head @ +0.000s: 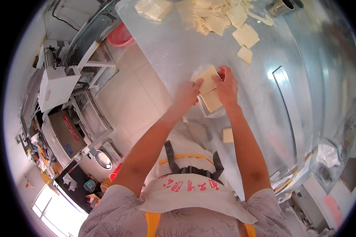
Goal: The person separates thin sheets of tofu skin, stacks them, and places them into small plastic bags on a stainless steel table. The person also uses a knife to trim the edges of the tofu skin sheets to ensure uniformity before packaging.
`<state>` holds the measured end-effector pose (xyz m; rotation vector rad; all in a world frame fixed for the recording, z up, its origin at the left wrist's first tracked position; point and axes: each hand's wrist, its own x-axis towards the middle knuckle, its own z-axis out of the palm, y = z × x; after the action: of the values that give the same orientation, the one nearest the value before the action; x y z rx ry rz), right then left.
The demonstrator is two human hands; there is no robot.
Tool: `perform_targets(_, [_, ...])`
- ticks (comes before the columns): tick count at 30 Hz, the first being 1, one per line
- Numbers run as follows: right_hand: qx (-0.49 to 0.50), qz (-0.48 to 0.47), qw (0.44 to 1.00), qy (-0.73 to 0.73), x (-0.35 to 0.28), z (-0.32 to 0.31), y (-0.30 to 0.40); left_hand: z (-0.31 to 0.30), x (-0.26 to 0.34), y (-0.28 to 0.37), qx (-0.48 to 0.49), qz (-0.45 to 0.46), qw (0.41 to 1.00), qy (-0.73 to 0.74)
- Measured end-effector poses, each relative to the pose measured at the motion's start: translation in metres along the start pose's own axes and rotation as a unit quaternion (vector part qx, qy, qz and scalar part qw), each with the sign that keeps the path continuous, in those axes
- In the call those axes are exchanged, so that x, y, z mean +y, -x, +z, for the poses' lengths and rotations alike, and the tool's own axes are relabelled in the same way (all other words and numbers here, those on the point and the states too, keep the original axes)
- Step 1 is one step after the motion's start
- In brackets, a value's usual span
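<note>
Between my left hand (190, 91) and my right hand (227, 84) is a stack of square, pale yellow dough sheets (208, 79), gripped at its two sides. A second stack of the same sheets (212, 100) lies just below it, on a clear plastic bag or film (218, 114). Another small stack (227, 135) rests on the metal tabletop beside my right forearm. Farther up the table, loose squares (245, 36) and a heap of dough sheets and strips (216, 17) are spread out. The undersides of both stacks are hidden.
On the metal table (172, 53) are a bagged pale block (153, 9) at the far left, metal cups (279, 7) at the far right, and a long metal bar (290, 109) to the right. Crumpled white plastic (328, 153) lies farther right. A red basin (120, 35) stands beyond the table's left edge.
</note>
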<state>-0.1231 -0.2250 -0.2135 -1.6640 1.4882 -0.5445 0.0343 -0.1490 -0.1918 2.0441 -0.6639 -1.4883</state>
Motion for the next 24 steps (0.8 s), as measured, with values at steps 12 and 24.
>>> perform_targets(12, [0.089,0.189,0.969,0.13,0.118,-0.114,0.17,-0.006,-0.098,0.056,-0.17,-0.021,0.985,-0.023])
perform_targets(24, [0.034,0.144,0.989,0.02,0.085,-0.029,0.245,0.064,-0.194,0.123,-0.245,-0.047,0.954,0.166])
